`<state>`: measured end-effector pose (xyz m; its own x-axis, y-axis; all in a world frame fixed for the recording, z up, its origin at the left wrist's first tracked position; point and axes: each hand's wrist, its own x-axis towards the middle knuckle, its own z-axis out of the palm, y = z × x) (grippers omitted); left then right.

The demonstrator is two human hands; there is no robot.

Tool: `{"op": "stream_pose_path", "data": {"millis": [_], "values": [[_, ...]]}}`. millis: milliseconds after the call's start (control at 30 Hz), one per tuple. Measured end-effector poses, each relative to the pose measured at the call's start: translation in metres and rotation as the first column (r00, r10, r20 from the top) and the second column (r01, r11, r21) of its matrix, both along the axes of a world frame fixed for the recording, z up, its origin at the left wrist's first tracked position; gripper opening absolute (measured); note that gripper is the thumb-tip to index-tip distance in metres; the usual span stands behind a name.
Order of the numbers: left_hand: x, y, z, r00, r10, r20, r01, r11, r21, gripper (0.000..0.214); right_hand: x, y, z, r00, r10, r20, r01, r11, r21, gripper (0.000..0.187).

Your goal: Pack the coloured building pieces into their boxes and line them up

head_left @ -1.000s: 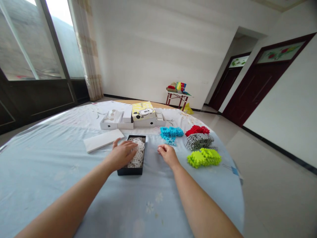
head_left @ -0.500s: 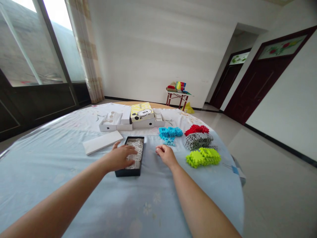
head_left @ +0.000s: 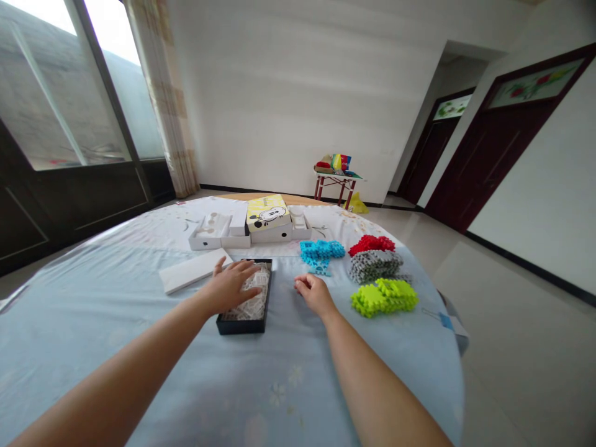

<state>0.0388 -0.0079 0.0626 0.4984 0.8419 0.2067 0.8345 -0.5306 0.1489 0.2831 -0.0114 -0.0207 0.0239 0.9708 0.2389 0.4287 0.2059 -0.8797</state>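
Note:
My left hand [head_left: 230,287] is over the black box [head_left: 242,326], fingers spread, palm down. Many white, openwork plastic pieces [head_left: 255,304] fill that box, partly hidden by the hand; whether the fingertips touch them I cannot tell. To the box's right, my right hand [head_left: 313,290] rests at the tablecloth with its fingers curled closed. Anything inside that grip is hidden. Closest to it lies a pile of blue interlocking plastic pieces [head_left: 321,251]. Further right are stacks of red pieces [head_left: 371,244], grey pieces [head_left: 375,267] and lime-green pieces [head_left: 384,297].
A white lid or flat box [head_left: 192,273] lies left of the black box. Behind stand a white open box [head_left: 218,241] and a yellow-topped cartoon box [head_left: 269,213]. The round table's edge curves around at right. A small side table [head_left: 336,176] stands by the wall.
My left hand has risen slightly and its fingers have spread, showing more of the white pieces. The right hand stays in place. The whole view has shifted slightly.

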Motion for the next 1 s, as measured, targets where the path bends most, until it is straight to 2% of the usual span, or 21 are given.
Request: {"op": "stream_pose_path", "data": {"millis": [67, 167, 267, 367, 500, 567, 633, 733, 800, 900, 1000], "values": [[-0.002, -0.006, 0.009, 0.999, -0.031, 0.042, 0.029, 0.998, 0.05, 0.04, 0.0, 0.0, 0.0, 1.0, -0.002, 0.0, 0.002, 1.0, -0.009, 0.021], [-0.005, -0.015, 0.014, 0.995, -0.093, 0.02, 0.093, 0.996, 0.0, 0.037, -0.001, -0.001, 0.001, 1.0, -0.013, 0.005, 0.013, 1.0, 0.003, 0.022], [-0.007, -0.019, 0.006, 0.991, -0.135, -0.001, 0.135, 0.99, -0.046, 0.031, -0.001, -0.001, 0.002, 1.0, -0.011, 0.014, 0.011, 1.0, 0.013, 0.022], [-0.005, -0.017, -0.005, 0.991, -0.133, 0.018, 0.133, 0.991, -0.025, 0.028, -0.001, -0.001, 0.002, 1.0, -0.004, 0.014, 0.004, 1.0, 0.011, 0.022], [-0.005, -0.012, -0.005, 0.995, -0.08, 0.065, 0.079, 0.997, 0.025, 0.029, 0.0, -0.002, 0.002, 1.0, 0.002, 0.014, -0.002, 1.0, 0.011, 0.022], [-0.012, -0.006, -0.002, 0.995, -0.006, 0.103, -0.002, 0.997, 0.075, 0.032, 0.0, -0.003, 0.003, 1.0, 0.008, 0.015, -0.008, 1.0, 0.008, 0.022], [-0.026, 0.002, -0.001, 0.981, 0.132, 0.142, -0.15, 0.981, 0.125, 0.034, -0.002, -0.005, 0.007, 1.0, 0.014, 0.028, -0.015, 1.0, 0.018, 0.022], [-0.055, 0.017, -0.008, 0.907, 0.384, 0.173, -0.41, 0.901, 0.146, 0.04, -0.013, -0.014, 0.016, 0.997, 0.052, 0.053, -0.054, 0.997, 0.051, 0.024], [-0.075, 0.026, -0.017, 0.839, 0.518, 0.168, -0.539, 0.833, 0.125, 0.045, -0.024, -0.021, 0.024, 0.993, 0.084, 0.079, -0.09, 0.994, 0.068, 0.028], [-0.097, 0.033, -0.03, 0.766, 0.625, 0.152, -0.64, 0.763, 0.093, 0.054, -0.043, -0.037, 0.038, 0.981, 0.11, 0.162, -0.128, 0.986, 0.106, 0.043], [-0.107, 0.036, -0.043, 0.733, 0.669, 0.124, -0.678, 0.733, 0.059, 0.063, -0.061, -0.054, 0.051, 0.949, 0.139, 0.285, -0.193, 0.966, 0.172, 0.064]]}}
